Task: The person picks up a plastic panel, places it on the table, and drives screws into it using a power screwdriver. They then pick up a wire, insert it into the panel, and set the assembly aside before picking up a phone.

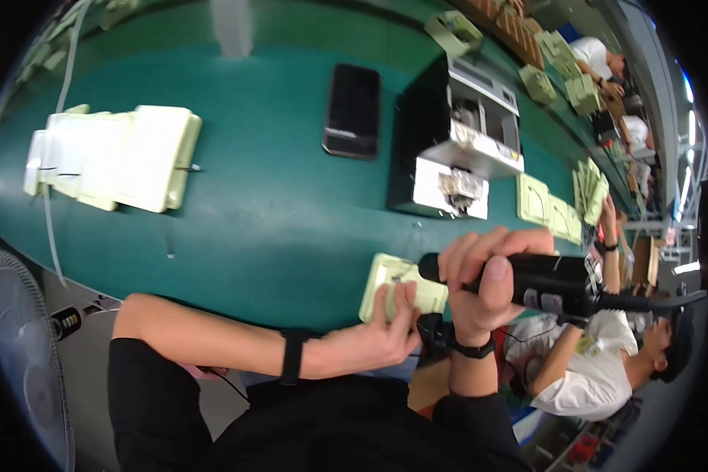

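My right hand (488, 277) is wrapped around a black electric screwdriver (547, 282), held sideways with its cord trailing off to the right. Its nose end points left, over a pale green plastic casing (379, 288) near the table's front edge. My left hand (381, 334) comes in from the lower left, its fingers bent onto the casing's open side and holding it. The fingertips partly cover the inside of the casing. Whether the screwdriver's tip touches anything is too small to tell.
Several pale casings lie in overlapping rows (145, 157) at the left. A dark phone (352, 110) lies beyond my hands, beside a black and silver box-shaped device (425, 141). More casings (533, 198) sit to the right, near a co-worker in white (598, 370). A fan (23, 346) stands lower left.
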The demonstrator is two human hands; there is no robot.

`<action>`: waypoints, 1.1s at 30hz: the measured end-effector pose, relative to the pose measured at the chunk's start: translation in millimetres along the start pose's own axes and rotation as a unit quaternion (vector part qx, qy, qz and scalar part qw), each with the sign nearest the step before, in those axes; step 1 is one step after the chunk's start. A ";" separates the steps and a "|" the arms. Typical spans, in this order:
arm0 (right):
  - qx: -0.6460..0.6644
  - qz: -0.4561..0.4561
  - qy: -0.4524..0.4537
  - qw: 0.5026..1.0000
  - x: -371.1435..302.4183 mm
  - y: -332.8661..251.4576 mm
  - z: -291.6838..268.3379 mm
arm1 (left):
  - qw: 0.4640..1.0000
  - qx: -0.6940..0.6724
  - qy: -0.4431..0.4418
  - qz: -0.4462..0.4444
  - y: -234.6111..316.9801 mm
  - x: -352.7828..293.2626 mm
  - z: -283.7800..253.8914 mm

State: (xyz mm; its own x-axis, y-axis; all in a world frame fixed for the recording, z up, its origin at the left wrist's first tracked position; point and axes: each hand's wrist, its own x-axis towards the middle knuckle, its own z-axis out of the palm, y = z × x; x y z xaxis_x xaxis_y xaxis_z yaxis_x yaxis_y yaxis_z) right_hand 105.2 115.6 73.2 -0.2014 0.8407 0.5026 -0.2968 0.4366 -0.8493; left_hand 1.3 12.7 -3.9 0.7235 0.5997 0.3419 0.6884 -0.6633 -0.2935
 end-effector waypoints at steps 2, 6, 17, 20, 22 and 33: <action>0.008 0.001 -0.005 1.000 -1.1 0.2 3.7 | 1.000 0.006 -0.007 -0.009 2.7 -0.7 -1.0; 0.007 0.002 0.028 1.000 -13.2 -4.1 -12.5 | 0.999 -0.008 0.035 0.006 12.5 -0.1 0.1; 0.043 -0.082 -0.010 0.996 2.7 -47.6 -1.4 | 0.995 0.028 0.081 -0.042 8.4 -9.2 8.6; -0.037 -0.169 0.014 0.985 30.3 -49.8 -15.8 | 0.995 0.060 0.052 -0.057 6.2 -12.4 -0.2; -0.043 -0.174 0.013 0.984 52.9 -45.0 -21.4 | 0.995 0.013 0.074 -0.061 1.8 -14.1 -2.8; -0.018 -0.084 0.081 0.993 66.3 -21.5 -20.6 | 0.992 -0.086 0.038 -0.084 -12.5 -4.6 -0.9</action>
State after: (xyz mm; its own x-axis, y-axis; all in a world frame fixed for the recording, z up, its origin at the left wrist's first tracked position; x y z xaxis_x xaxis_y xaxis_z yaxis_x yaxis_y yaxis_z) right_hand 117.4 168.5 121.5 0.0023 0.7947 0.6070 -0.2802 0.5832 -0.7625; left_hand -10.7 17.8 -0.9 0.5890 0.6765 0.4420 0.7750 -0.6279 -0.0716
